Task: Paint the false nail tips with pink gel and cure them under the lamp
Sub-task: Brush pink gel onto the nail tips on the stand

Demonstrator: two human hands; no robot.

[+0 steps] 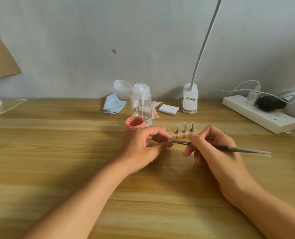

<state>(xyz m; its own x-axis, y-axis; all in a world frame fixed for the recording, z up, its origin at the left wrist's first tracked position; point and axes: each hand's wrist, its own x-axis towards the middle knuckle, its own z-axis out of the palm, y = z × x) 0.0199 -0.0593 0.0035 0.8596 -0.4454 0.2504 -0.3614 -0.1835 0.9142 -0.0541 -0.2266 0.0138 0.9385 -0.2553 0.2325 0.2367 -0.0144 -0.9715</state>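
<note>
At six o'clock from the stand, the left hand pinches a hidden piece, likely a tip, steadying it for the brush gripped pen-like in the right hand, jar at eleven for dipping.

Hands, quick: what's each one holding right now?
Left hand: pinches a small item, mostly hidden.
Right hand: grips the brush.
</note>
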